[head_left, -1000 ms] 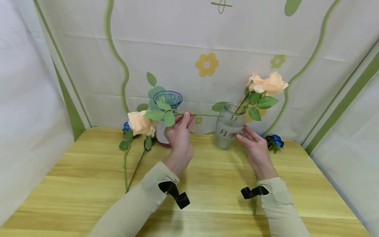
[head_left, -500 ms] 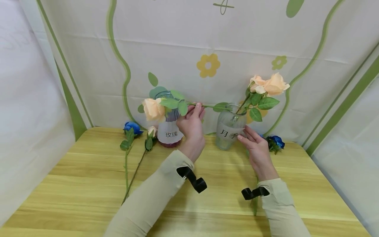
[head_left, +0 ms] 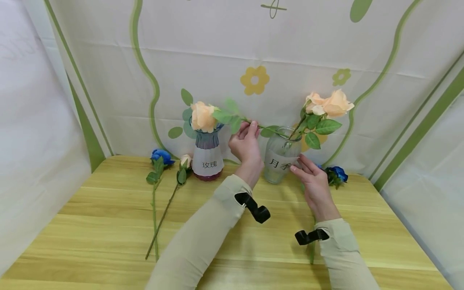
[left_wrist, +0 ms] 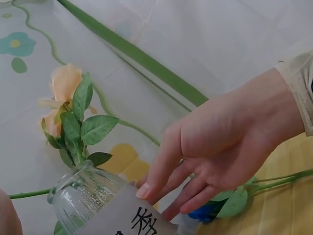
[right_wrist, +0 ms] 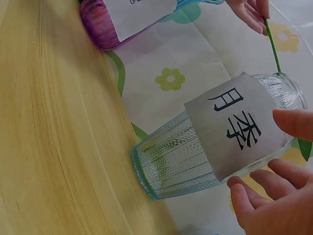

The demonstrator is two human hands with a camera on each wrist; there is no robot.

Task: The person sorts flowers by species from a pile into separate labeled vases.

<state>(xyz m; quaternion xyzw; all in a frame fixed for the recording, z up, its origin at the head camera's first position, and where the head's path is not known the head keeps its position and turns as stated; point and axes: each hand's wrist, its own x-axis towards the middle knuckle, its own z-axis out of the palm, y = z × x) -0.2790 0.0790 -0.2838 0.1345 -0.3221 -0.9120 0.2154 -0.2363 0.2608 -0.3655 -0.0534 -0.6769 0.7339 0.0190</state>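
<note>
My left hand (head_left: 246, 143) pinches the green stem of a peach rose (head_left: 204, 117). The rose lies tilted, its bloom over the purple-blue vase (head_left: 207, 161) and its stem end at the mouth of the clear glass vase (head_left: 276, 173). That glass vase stands upright with a white label (right_wrist: 239, 129) and contains a stem with peach blooms (head_left: 335, 102). My right hand (head_left: 314, 185) holds the glass vase at its right side, thumb (left_wrist: 151, 178) on the label and fingers round the far edge. Only a bit of the left hand shows in the left wrist view.
On the table (head_left: 90, 225) at left lie a blue rose (head_left: 162, 156) and a pale rosebud (head_left: 186, 162), their long stems crossing. Another blue flower (head_left: 338, 174) lies behind the right hand. A patterned white cloth (head_left: 203, 64) hangs behind the vases.
My left hand has moved right and up with the peach rose, bringing its stem end to the glass vase's mouth and lifting its bloom from the left-hand flowers. The right hand stays put.
</note>
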